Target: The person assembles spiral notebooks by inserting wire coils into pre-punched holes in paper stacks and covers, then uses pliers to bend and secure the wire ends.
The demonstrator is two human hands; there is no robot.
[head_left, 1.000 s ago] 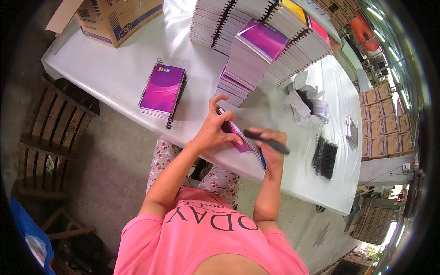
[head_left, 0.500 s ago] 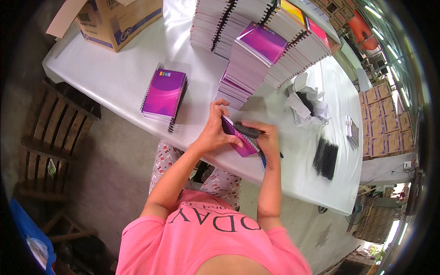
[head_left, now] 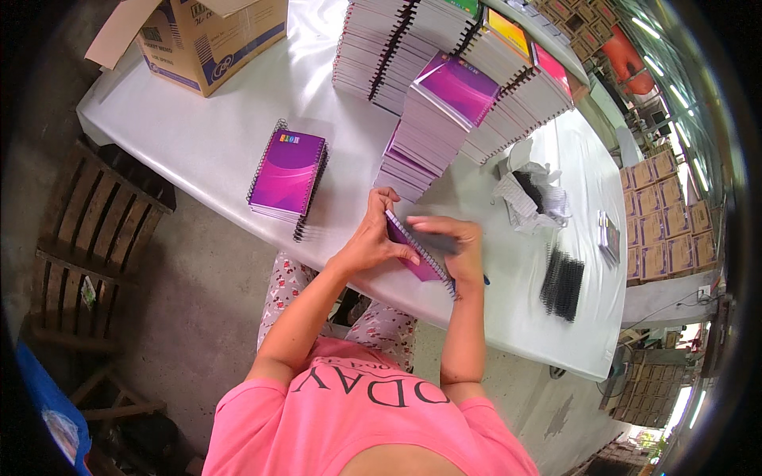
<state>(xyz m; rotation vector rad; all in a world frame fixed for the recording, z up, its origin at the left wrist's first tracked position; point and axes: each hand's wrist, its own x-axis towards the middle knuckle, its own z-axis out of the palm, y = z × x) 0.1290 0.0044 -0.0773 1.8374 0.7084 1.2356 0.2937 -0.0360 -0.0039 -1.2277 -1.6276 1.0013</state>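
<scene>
My left hand (head_left: 370,241) is closed on a small purple notebook (head_left: 403,261), thumb on its cover and fingers along its far edge. The notebook stands tilted near the table's front edge, a row of coil loops running along its upper side. My right hand (head_left: 468,247) grips a dark, blocky tool (head_left: 435,239) against those loops; motion blurs the tool, so I cannot tell its kind. To the left lies a short stack of purple spiral notebooks (head_left: 287,173). Just beyond my hands rises a pile of purple-covered booklets (head_left: 417,147).
Tall rows of bound books (head_left: 373,59) line the table's far side. A cardboard box (head_left: 214,47) sits at far left. On the right are crumpled paper (head_left: 528,194), black binding coils (head_left: 562,285) and a small pack (head_left: 609,238). A wooden chair (head_left: 103,218) stands left of the table.
The notebook has tipped so its coil side shows more. My right hand has shifted slightly, with the dark tool now blurred along the coil. The whole view has moved a little.
</scene>
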